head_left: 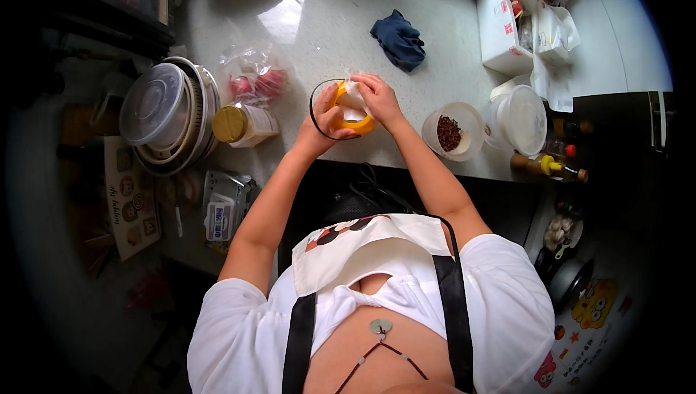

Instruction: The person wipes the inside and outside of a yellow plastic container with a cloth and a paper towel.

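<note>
Over the counter's near middle, my left hand (328, 120) is curled round a round see-through bowl (312, 107) with a dark rim. A yellow-orange ring (357, 126) shows with it; whether it is part of the bowl or a separate piece I cannot tell. My right hand (378, 98) pinches a crumpled white tissue (354, 94) at the bowl's far right side. Some white also shows inside the ring. To the right of my right wrist stands a plastic tub (473, 133) with small dark reddish-brown pieces in it.
Dark blue cloth (399, 40) lies farther back on the counter (330, 13). At left are a bag of pink-red items (255, 84), a gold-lidded jar (230, 124) and stacked bowls (156, 97). A white box (502, 28), a lidded tub (523, 120) and bottles (554, 168) stand right.
</note>
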Demonstrator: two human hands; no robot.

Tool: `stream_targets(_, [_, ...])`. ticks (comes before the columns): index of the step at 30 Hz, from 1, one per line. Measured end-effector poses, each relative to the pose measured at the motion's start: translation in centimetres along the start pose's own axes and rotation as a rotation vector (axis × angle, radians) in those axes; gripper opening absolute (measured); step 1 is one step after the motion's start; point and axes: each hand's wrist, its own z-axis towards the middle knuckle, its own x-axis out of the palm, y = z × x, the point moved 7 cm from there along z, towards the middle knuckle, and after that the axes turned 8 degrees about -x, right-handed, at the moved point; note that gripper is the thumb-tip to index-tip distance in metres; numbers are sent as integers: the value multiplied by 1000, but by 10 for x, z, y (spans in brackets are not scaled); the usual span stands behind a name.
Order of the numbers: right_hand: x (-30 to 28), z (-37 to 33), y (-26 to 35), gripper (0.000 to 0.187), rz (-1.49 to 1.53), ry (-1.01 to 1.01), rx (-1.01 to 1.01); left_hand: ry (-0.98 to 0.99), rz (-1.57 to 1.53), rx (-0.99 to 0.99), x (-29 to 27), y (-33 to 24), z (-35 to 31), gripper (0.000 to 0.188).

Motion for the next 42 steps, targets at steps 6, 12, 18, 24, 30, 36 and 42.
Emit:
stream_targets(6, [8, 11, 2, 28, -226, 104, 99, 15, -19, -17, 3, 3, -2, 45])
stream_targets(12, [30, 34, -61, 26, 1, 568, 485, 22, -16, -20, 1, 4, -2, 46])
stream_targets(18, [43, 35, -79, 21, 61, 628, 768, 25, -35, -38, 2, 5, -1, 45])
stream_targets(24, [42, 31, -72, 21, 275, 540, 683, 22, -22, -77, 0, 4, -5, 44])
stream_targets(30, [19, 12, -66, 36, 122, 305, 606, 15, -49, -82, 2, 7, -6, 42])
stream_targets(36, [-9, -29, -52, 36, -100, -128, 425, -13, -60, -56, 3, 4, -6, 41])
stream_targets(42, [-12, -79, -29, 35, -218, -380, 418, -130, -6, -22, 8, 0, -12, 46])
